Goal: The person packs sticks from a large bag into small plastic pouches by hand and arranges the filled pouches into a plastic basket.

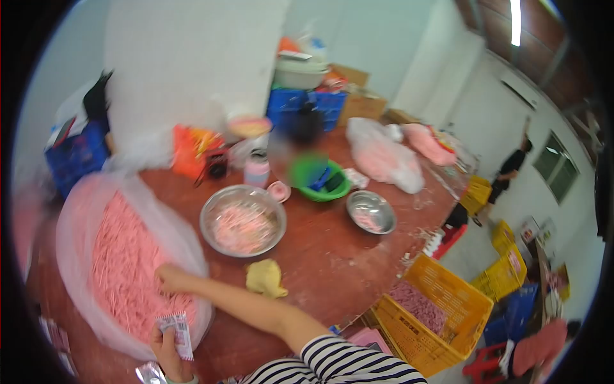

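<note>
The left hand [167, 360] pinches a printed packet [181, 336], filled or not I can't tell, while just beyond that grip the right hand [171, 280], its hold unclear, is in among pink strips [125, 269], plenty seemingly left in their bag [71, 237]!

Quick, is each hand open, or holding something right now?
Left hand: closed, holding a printed packet.
Right hand: at the pink strips; grip cannot be told.
</note>
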A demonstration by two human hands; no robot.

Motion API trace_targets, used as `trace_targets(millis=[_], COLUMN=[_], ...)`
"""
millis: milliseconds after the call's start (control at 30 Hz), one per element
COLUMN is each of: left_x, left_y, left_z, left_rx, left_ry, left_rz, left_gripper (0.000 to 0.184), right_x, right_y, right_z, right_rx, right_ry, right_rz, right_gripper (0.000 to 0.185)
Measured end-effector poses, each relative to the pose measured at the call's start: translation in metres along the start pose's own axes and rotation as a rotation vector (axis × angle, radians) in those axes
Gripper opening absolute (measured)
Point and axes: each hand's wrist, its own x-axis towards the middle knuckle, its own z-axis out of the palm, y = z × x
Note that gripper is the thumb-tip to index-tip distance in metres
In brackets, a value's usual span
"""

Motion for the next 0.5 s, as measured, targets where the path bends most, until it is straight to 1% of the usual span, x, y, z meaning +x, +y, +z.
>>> trace_targets(millis=[67, 167, 267, 367, 467, 500], left_x=[0.002, 0.013, 0.012, 0.011, 0.014, 0.016], left_y=[0.004, -0.003, -0.003, -0.002, -0.008, -0.01], left_z=[0.015, 0.01, 0.016, 0.018, 0.015, 0.013], left_rx=[-0.005, -0.024, -0.055, -0.074, -0.089, -0.087], left_ry=[-0.011, -0.135, -0.177, -0.171, -0.173, -0.181], left_rz=[0.009, 0.014, 0.01, 0.001, -0.014, -0.019], left_gripper=[0.009, 0.01, 0.012, 0.012, 0.014, 0.015], right_x=[0.004, 0.002, -0.002, 0.001, -0.005, -0.004], right_y=[0.02, 0.013, 0.001, -0.008, -0.027, -0.025], right_z=[0.017, 0.012, 0.005, 0.001, -0.006, -0.007], right_rx=[-0.182, -0.192, -0.223, -0.187, -0.175, -0.185], right_ry=[0.165, 0.201, 0.243, 0.234, 0.334, 0.311], right_rz=[-0.119, -0.116, -0.09, 0.033, 0.002, -0.007], right_gripper=[0.013, 0.012, 0.011, 0.011, 0.007, 0.007])
